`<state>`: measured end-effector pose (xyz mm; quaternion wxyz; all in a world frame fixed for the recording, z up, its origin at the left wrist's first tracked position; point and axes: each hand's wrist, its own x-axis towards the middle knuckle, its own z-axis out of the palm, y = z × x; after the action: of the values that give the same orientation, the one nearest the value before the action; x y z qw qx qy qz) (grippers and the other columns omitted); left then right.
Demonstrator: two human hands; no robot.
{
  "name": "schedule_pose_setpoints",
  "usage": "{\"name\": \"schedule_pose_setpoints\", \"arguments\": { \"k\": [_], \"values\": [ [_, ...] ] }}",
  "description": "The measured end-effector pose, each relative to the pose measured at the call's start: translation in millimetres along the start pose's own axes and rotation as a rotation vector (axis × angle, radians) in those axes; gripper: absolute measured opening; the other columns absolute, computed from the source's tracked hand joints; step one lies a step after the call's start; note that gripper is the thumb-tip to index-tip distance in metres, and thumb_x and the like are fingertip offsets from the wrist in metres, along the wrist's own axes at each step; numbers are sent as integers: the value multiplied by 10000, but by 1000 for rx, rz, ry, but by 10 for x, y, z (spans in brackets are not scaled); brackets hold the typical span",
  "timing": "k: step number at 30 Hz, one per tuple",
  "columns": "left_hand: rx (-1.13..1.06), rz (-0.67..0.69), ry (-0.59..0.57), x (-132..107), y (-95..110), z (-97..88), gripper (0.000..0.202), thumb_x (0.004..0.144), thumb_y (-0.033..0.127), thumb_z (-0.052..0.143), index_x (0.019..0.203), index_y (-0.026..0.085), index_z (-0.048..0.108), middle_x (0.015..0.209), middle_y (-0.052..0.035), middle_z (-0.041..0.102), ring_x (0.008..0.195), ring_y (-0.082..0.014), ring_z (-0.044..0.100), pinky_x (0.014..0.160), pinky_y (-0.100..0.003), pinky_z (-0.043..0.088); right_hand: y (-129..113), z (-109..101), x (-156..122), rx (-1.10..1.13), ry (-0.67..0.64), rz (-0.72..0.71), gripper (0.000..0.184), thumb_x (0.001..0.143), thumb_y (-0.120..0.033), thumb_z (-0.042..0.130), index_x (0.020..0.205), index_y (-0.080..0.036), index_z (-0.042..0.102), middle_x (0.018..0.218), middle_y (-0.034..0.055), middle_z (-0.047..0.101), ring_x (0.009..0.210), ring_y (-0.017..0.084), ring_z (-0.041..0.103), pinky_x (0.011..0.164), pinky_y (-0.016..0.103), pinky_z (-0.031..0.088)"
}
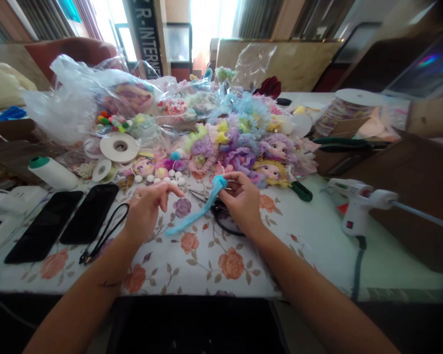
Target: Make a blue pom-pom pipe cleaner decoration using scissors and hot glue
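My right hand (pixel 242 200) pinches the folded upper end of a fuzzy light-blue strip (pixel 199 209) that trails down to the left over the floral tablecloth (pixel 206 255). Black-handled scissors (pixel 221 216) lie on the cloth under that hand. My left hand (pixel 147 206) hovers a little left of the strip, its fingers loosely curled and holding nothing. Just beyond both hands lies a heap of pastel fabric flowers and small doll heads (pixel 236 142).
Two black phones (pixel 66 216) and a black cord (pixel 105 233) lie at the left, with a white thread cone (pixel 53 172) and ribbon rolls (pixel 118 146) behind. A white glue gun (pixel 358 204) rests at the right beside brown boxes (pixel 409 191). Clear plastic bags (pixel 88 98) pile at the back left.
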<state>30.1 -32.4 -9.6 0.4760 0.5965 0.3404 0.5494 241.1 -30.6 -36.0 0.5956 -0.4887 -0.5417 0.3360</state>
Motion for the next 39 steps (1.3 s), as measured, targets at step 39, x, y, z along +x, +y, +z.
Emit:
{"name": "schedule_pose_setpoints", "arguments": {
  "k": [39],
  "values": [
    [-10, -209, -79, -54, -189, 251, 203, 757, 337, 760, 752, 178, 634, 1080, -72, 684, 848, -156, 636, 707, -258, 516, -138, 86, -168, 37, -172, -69, 115, 844, -266, 649, 763, -184, 649, 859, 36, 665, 740, 142, 620, 644, 254, 505]
  ]
}}
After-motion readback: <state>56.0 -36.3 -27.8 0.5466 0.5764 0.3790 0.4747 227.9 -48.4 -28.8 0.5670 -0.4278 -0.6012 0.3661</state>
